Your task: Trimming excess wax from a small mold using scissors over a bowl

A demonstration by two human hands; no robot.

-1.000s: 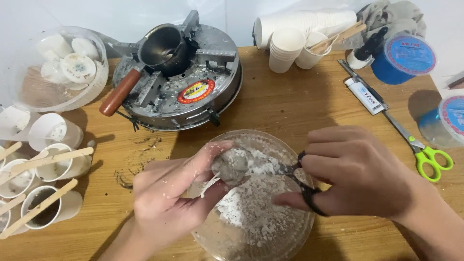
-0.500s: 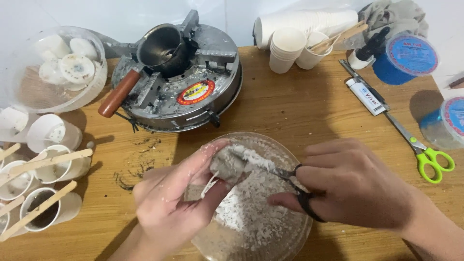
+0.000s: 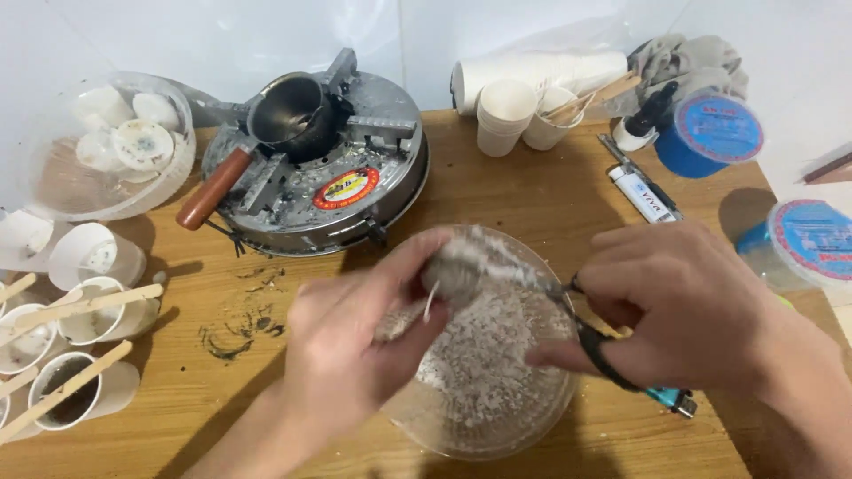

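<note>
My left hand (image 3: 359, 333) grips a pale grey-white waxy lump (image 3: 457, 270) with a short white wick hanging from it, held over a clear glass bowl (image 3: 426, 430). The bowl holds a heap of white shavings (image 3: 479, 355). My right hand (image 3: 674, 306) has its fingers through the black handles of small scissors (image 3: 590, 341), and the blades point left against the lump. Both hands hover above the bowl at the table's front middle.
A round metal stove (image 3: 355, 191) carries a small dark pot with a wooden handle (image 3: 213, 188). A clear bowl of white discs (image 3: 115, 151) stands at the far left, paper cups with wooden sticks (image 3: 80, 310) line the left edge, stacked cups (image 3: 506, 115), blue-lidded tubs (image 3: 714, 133) and a lighter (image 3: 670, 399) are on the right.
Both hands have lifted a little and moved toward the far side of the bowl. The lump has turned in my left hand while the scissors stay against it.
</note>
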